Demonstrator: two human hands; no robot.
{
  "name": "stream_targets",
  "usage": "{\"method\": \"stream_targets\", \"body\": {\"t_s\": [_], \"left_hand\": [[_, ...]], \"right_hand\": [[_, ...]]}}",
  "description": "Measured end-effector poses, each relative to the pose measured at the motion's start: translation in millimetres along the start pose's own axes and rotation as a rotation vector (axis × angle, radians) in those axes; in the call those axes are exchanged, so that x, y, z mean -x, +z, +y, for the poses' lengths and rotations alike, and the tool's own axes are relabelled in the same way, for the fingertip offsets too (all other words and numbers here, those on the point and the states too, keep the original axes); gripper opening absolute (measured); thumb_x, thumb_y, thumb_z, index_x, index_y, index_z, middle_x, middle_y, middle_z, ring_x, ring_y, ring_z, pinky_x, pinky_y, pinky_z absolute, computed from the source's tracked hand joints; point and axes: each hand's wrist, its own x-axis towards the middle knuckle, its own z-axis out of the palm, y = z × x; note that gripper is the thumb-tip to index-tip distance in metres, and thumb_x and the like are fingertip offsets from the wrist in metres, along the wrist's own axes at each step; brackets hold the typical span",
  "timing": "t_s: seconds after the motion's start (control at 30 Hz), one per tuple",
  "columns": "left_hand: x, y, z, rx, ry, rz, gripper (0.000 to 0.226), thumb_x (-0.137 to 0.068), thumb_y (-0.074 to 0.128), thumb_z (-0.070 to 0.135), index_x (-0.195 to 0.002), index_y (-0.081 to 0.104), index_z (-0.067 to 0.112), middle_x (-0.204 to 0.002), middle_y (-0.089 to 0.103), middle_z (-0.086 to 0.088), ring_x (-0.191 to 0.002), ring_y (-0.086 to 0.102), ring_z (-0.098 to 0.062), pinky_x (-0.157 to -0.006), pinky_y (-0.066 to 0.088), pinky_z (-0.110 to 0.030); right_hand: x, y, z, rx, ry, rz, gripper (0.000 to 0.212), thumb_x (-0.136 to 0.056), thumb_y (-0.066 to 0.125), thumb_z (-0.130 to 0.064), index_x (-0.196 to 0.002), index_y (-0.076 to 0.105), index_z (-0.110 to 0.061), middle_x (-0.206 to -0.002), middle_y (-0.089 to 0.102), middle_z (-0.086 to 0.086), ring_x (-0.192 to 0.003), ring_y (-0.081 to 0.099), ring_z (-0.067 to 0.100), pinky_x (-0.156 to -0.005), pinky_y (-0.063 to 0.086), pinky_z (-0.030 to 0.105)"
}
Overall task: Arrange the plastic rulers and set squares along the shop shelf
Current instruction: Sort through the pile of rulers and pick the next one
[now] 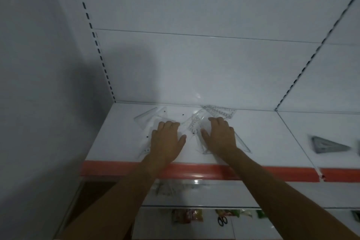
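Fingers (pixel 169 125) of the left hand (pixel 165 140) lie flat and a little spread, palm down, pressing on clear plastic on the white shelf (pixel 259 136). They do not curl around anything. Fingers (pixel 218 121) of the right hand (pixel 221 136) are also flat and spread, palm down, resting on top of a clear set square (pixel 242 146). That set square pokes out from under the hand, with its sharp corner pointing to the right and toward the front edge.

Between the two hands lies a clear ruler (pixel 194 122). Its long side runs from the front up toward the back wall, leaning a bit to the right. Behind the right hand, another clear ruler (pixel 222 112) lies near the back wall, and its long side runs left to right. To the left of the left hand, a clear triangle (pixel 148 116) lies flat with its long point aimed at the back right. A small end of one more clear piece (pixel 145 151) sticks out near the left wrist, close to the front edge. These pieces overlap in places, and it is hard to tell which one is on top.

Far off to the right, on the next shelf section, a darker grey triangle (pixel 327 145) lies flat, well apart from the hands.

A red strip (pixel 194 170) runs along the front of the shelf. Both bare arms reach over it. On a lower shelf, black scissors (pixel 222 220) and some coloured packets (pixel 187 215) lie below.
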Motion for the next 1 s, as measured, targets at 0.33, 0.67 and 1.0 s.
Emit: {"method": "stream_targets", "body": {"t_s": [0.33, 0.67, 1.0], "left_hand": [[-35, 23, 20, -0.191, -0.105, -0.093, 0.066, -0.091, 0.036, 0.065, -0.136, 0.039, 0.016, -0.135, 0.043, -0.006, -0.125, 0.036, -0.025, -0.099, 0.032, -0.045], [-45, 45, 19, -0.126, -0.128, 0.001, 0.042, -0.096, 0.041, 0.050, -0.125, 0.050, 0.021, -0.123, 0.048, 0.000, -0.117, 0.041, -0.020, -0.095, 0.034, -0.037], [-44, 55, 19, -0.157, -0.096, 0.046, 0.034, -0.101, 0.037, 0.037, -0.120, 0.053, 0.014, -0.119, 0.051, -0.006, -0.111, 0.045, -0.024, -0.091, 0.036, -0.036]], "right_hand": [[-27, 1, 40, 0.007, 0.066, 0.033, 0.055, -0.095, 0.043, -0.043, -0.142, 0.039, -0.014, -0.145, 0.039, 0.009, -0.133, 0.035, 0.026, -0.106, 0.029, 0.041], [-44, 24, 55, -0.077, 0.104, 0.094, 0.049, -0.089, 0.040, -0.044, -0.126, 0.054, -0.015, -0.130, 0.055, 0.009, -0.121, 0.047, 0.029, -0.099, 0.037, 0.042], [-44, 26, 57, -0.106, 0.123, 0.129, 0.061, -0.087, 0.058, -0.045, -0.136, 0.046, -0.010, -0.119, 0.050, 0.013, -0.112, 0.043, 0.030, -0.094, 0.035, 0.041]]}}
